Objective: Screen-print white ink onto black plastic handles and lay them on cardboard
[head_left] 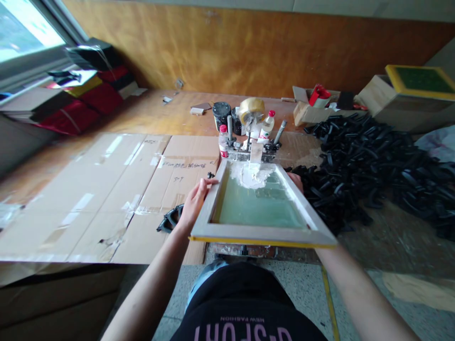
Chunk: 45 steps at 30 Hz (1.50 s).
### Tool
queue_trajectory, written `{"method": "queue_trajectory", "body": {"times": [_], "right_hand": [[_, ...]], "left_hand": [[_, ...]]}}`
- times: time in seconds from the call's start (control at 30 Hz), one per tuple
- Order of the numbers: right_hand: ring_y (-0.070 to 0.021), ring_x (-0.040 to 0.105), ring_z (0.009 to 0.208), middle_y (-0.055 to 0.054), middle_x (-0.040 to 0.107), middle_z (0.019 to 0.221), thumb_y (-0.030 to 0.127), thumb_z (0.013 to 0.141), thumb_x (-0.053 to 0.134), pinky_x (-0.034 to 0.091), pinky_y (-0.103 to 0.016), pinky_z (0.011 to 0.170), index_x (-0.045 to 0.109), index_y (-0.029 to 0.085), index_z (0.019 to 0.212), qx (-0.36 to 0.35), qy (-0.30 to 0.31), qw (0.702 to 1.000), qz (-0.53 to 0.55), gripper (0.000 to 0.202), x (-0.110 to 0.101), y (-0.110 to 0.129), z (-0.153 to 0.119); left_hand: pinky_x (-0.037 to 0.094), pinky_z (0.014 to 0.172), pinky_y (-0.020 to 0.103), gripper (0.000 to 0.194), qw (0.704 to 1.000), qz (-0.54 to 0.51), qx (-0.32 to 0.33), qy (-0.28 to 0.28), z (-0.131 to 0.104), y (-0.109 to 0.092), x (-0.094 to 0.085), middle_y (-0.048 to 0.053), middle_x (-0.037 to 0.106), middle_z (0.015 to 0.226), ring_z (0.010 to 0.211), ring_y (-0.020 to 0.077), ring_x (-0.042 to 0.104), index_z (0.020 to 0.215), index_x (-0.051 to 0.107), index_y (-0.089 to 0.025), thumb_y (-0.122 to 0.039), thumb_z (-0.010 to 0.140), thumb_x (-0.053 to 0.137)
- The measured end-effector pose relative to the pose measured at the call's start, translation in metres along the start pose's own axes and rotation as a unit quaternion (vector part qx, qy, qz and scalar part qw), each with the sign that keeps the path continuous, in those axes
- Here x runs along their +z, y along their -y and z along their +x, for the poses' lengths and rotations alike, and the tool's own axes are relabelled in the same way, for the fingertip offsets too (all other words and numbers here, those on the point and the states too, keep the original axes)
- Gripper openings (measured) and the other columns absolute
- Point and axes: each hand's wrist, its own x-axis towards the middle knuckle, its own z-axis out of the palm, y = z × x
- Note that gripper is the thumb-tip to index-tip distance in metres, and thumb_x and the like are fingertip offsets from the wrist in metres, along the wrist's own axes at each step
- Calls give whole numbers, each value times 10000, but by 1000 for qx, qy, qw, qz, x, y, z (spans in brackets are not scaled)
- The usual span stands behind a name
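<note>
A screen-printing frame (pixel 261 232) with pale green mesh sits in front of me, white ink spread near its far end. Its far side is at a metal hinge clamp (pixel 272 154), and it covers whatever lies beneath. My left hand (pixel 194 201) is at the frame's left edge, fingers bent together with the tips at the rim. A small black piece (pixel 211 175) shows by those fingertips; whether it is held is unclear. My right hand (pixel 295 181) is beyond the right edge, mostly hidden by the frame, its fingers not visible.
Black curved plastic parts (pixel 366 161) are heaped on the right; several others (pixel 170 219) lie beside my left wrist. Flattened cardboard (pixel 106 189) covers the left. Bottles (pixel 267 124), a black tub (pixel 222 116) and a tape roll (pixel 251 110) stand behind the clamp. Boxes (pixel 401 104) stand back right.
</note>
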Motion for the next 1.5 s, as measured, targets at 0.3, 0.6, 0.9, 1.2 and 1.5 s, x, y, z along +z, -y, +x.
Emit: {"method": "queue_trajectory", "body": {"times": [0.3, 0.6, 0.9, 1.2, 1.5], "right_hand": [[-303, 491, 1176, -157, 528, 1255, 255, 825, 664, 426, -451, 985, 536, 146, 1262, -63, -32, 997, 27, 468, -6, 67, 81], [-227, 543, 914, -79, 634, 856, 78, 840, 514, 428, -321, 784, 630, 173, 843, -292, 121, 948, 27, 150, -6, 81, 21], [-226, 534, 981, -88, 650, 942, 52, 847, 481, 432, -331, 843, 667, 166, 956, -280, 70, 956, 55, 244, 3, 79, 8], [-221, 610, 945, -53, 677, 1085, 294, 850, 663, 459, -322, 838, 553, 270, 1316, -103, 26, 991, 82, 480, -16, 73, 84], [-180, 621, 678, -49, 686, 741, 301, 945, 416, 507, -290, 699, 659, 117, 1126, 93, -106, 984, 105, 355, -27, -27, 75]], "left_hand": [[479, 695, 256, 662, 992, 91, -82, -18, -9, 113, 0, 23, 701, 862, 732, 169, 624, 1399, 507, -229, -453, 793, 651], [507, 830, 304, 610, 993, 94, -76, -5, -9, 121, -2, 57, 722, 1049, 948, 231, 659, 1372, 539, -238, -489, 820, 611], [511, 708, 270, 659, 992, 94, -87, 5, -10, 118, -4, 49, 722, 897, 821, 208, 667, 1397, 511, -235, -516, 810, 616], [458, 569, 231, 720, 994, 48, -101, 16, -17, 69, -7, 18, 695, 801, 658, 163, 615, 1403, 499, -243, -545, 769, 655], [490, 651, 240, 462, 995, -49, 86, -28, 9, -21, 11, 30, 662, 873, 722, 138, 597, 999, 662, -191, -602, 862, 502]]}}
